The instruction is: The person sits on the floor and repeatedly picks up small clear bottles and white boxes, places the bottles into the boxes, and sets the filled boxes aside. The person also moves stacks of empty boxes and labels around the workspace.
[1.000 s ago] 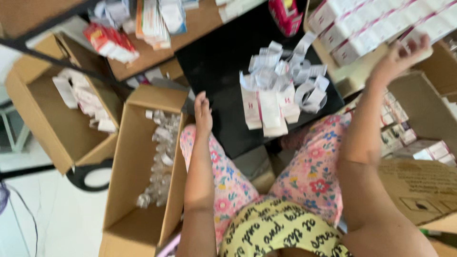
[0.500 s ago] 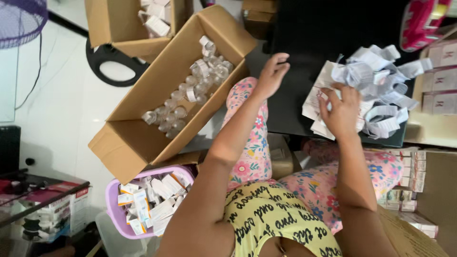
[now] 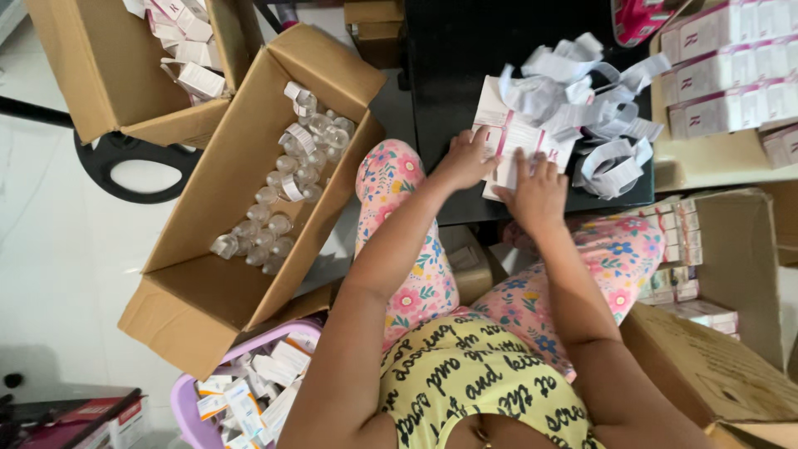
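Note:
Both of my hands rest on a stack of flat white cartons with pink stripes (image 3: 517, 141) lying on a black table (image 3: 449, 75). My left hand (image 3: 464, 160) touches the stack's near left edge with its fingers spread. My right hand (image 3: 536, 189) presses down on the stack's near side, fingers curled over it. Just behind the cartons lies a heap of folded white paper leaflets (image 3: 594, 104). Neither hand visibly lifts anything.
A long cardboard box (image 3: 208, 283) with several small clear bottles (image 3: 283, 199) stands at my left. Another box with white cartons (image 3: 125, 75) is behind it. A purple basket (image 3: 187, 407) of small packs sits by my left hip. Pink-and-white boxes (image 3: 723, 75) are stacked at the right.
My left hand has come from the box edge over my knee onto the table and reached the flat cartons. My right hand has come down from the far boxes onto the stack.

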